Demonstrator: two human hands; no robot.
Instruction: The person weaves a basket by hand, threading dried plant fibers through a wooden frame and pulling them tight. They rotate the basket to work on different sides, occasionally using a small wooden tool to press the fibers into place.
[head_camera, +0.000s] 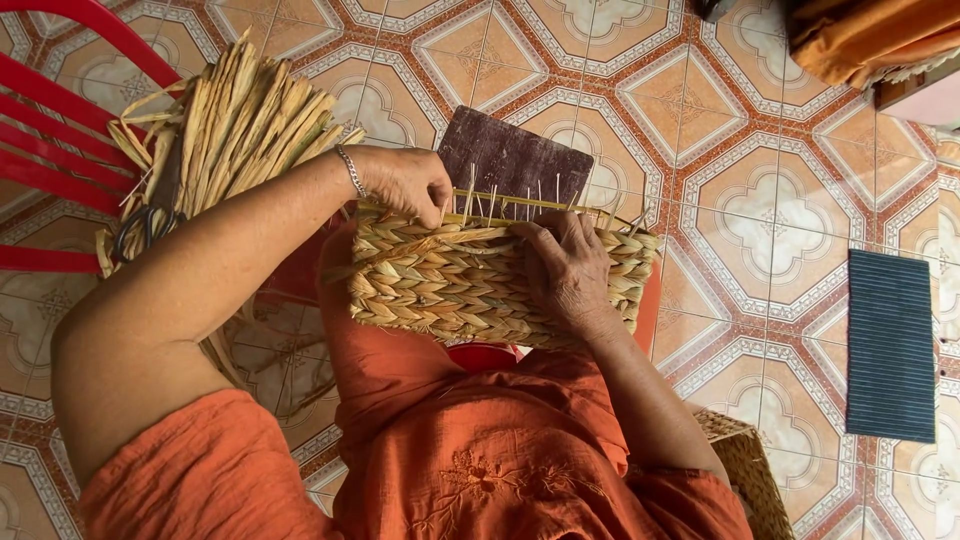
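Head view: left hand (405, 185) pinches a straw strand at the upper left rim of the half-woven basket (470, 280); right hand (565, 270) lies flat, fingers spread, pressing the basket's woven side, which rests on the lap in orange cloth. Left of the basket: bundle of dried straw (235, 120) with scissors (145, 228) on a red chair (60, 110); behind it, dark board (515, 155); far right of it, blue mat (890, 345).

Left hand (405, 185) curled, fingertips pinched together in a tight grip, wrist bent inward, bare forearm reaching in from the lower left. Right hand (565, 265) palm-down, fingers spread and pressing flat, elbow tucked close, forearm angling up from below.
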